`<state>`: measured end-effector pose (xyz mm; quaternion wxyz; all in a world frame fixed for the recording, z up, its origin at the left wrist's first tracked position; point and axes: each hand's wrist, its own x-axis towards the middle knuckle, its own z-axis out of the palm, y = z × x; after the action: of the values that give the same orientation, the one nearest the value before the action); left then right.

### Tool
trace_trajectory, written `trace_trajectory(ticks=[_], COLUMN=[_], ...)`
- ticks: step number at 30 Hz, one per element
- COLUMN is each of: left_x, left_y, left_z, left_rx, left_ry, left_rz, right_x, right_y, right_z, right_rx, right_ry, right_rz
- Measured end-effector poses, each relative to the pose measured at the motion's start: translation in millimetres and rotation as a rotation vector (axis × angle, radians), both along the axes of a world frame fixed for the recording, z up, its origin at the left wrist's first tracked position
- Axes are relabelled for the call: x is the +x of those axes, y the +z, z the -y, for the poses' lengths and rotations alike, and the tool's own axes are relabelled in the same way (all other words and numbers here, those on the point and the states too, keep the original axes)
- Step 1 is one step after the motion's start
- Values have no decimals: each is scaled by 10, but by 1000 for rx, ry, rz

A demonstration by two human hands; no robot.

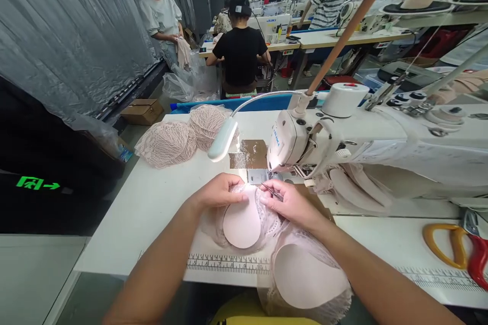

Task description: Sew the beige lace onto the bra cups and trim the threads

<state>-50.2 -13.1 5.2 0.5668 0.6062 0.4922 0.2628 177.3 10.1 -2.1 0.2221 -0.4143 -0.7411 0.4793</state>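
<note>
My left hand (219,193) pinches the upper edge of a pale pink bra cup (242,223) trimmed with lace, its thumb pressed on the smooth face. In my right hand (287,203) is a small, pointed metal tool (271,191), whose exact kind I cannot make out; its fingers are at the lace on the cup's right edge. A second cup (305,277), joined by lace, hangs over the table's front edge under my right forearm. Just beyond both hands are the metal plate (257,176) and head of a white sewing machine (290,139).
Two lace-covered cups (168,143) lie at the table's back left. A lamp (223,138) on a bendy neck hangs over the table. Scissors (457,246) with orange and red handles rest at right. More cups (358,188) sit under the machine arm. Co-workers (240,51) are beyond.
</note>
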Motion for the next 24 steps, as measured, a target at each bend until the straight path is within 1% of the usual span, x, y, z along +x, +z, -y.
trace_trajectory(ticks=[3,6,8,10,14,17,21,24], left_x=[110,192,223,241,251,258,277,280], left_y=[-6,-17,-23,-31,-51,-49,-21,-25], left_z=[25,42,48,54,57,50,44,43], left_rx=[41,38,37,15,-68,-71,-45,-8], left_ry=[17,31,41,44,26,17,58,120], left_rz=[0,49,75,88,148,195,187,178], right_x=[-24,-29,-27,-25,-12,24,103,165], right_y=[-26,-49,-48,-38,-38,-60,-40,-2], right_z=[2,6,11,17,21,10,-1,-4], right_rx=[34,101,151,167,125,80,-13,-21], right_ry=[6,59,76,77,13,-10,17,35], right_rz=[-9,-42,-69,-82,-97,-154,-165,-114])
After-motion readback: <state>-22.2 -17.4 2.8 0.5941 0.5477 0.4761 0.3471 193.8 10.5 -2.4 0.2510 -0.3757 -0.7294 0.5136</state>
